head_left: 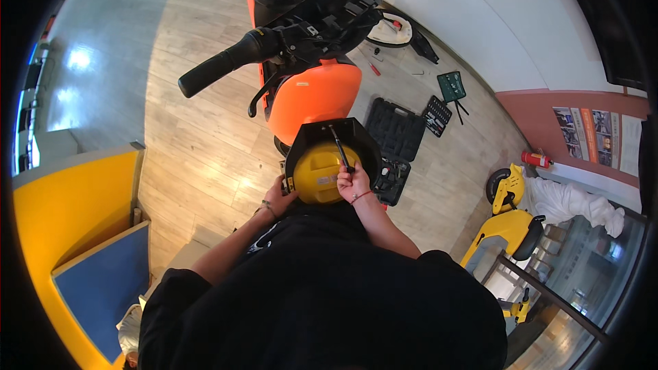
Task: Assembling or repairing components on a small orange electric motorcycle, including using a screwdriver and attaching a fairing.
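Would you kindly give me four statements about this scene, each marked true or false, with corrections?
1. The right hand holds a slim black rod-shaped tool. True.
2. The left hand is on the black handlebar grip. False: it is at the left edge of the black angular frame.
3. An open black toolcase lies to the right of the glossy orange scooter panel. True.
4. The red cylindrical fire extinguisher is at the picture's left. False: it is at the right.

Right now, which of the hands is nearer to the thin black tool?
Right: the right hand grips the thin black tool; the left hand is left of it, beside the yellow object.
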Motion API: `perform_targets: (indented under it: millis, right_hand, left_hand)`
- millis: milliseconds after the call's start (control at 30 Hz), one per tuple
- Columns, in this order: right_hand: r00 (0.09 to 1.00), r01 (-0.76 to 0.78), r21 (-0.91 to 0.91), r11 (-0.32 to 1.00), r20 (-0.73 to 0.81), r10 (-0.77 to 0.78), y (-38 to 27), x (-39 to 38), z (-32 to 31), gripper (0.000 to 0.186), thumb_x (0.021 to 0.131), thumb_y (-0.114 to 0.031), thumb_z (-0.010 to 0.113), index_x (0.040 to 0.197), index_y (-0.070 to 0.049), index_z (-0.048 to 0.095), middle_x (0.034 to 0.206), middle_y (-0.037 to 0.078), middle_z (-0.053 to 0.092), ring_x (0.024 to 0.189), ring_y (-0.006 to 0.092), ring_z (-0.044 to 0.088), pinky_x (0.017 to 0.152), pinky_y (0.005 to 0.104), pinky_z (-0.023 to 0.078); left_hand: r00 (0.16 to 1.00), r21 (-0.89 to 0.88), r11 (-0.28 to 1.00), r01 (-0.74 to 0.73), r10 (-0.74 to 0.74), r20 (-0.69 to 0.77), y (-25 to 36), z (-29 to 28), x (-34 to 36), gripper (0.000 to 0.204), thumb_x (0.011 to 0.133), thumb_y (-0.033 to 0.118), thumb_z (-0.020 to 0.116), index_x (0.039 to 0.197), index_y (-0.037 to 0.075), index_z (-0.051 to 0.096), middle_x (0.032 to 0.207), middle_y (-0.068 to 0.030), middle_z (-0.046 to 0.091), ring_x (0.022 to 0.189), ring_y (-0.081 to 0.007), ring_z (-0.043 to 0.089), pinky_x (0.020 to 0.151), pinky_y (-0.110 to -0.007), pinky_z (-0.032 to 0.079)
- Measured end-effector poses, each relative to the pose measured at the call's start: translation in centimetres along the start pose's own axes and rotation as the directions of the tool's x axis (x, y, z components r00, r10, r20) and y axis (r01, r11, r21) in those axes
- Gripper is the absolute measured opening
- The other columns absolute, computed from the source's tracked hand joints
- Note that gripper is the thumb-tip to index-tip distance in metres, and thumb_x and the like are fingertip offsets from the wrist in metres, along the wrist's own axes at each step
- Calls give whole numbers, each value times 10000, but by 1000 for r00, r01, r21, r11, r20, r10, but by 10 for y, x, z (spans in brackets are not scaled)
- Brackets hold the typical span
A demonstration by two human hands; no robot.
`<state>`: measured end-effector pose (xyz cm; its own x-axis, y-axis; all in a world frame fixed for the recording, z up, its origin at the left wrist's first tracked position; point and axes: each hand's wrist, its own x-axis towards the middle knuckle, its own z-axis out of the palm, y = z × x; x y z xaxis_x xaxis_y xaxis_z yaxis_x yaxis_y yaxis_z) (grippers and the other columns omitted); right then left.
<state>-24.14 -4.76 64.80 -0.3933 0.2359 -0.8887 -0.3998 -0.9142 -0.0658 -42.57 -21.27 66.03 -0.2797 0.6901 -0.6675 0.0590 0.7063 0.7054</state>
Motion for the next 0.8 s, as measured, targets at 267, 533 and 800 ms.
perform_targets:
  millis: [267,533,800]
  right_hand:
    - [531,506,-858,86,231,-815,22,4,-8,468,828,-464,545,938,-10,511,713,91,603,575,178,587,472,267,443]
    - [981,17,-221,975,193,26,10,-6,-10,405,836,-437,528,836,-34,566,625,45,574,494,126,521,421,203,351]
    - [977,129,-525,841,-79,-199,15,-22,21,469,864,-504,452,810,-52,565,604,22,519,510,87,475,453,209,359]
  left_hand:
    - [1000,39,999,-7,7,-6,21,-4,-5,679,724,279,672,1247,-7,348,870,-161,619,755,-230,614,675,-328,486]
    - [998,122,991,-50,55,-33,7,-1,-1,704,714,291,686,1258,12,337,809,-147,631,686,-200,616,637,-301,490]
    - [999,52,998,-38,38,-5,-4,-3,3,695,735,266,677,1271,15,312,866,-156,631,741,-192,621,650,-300,494]
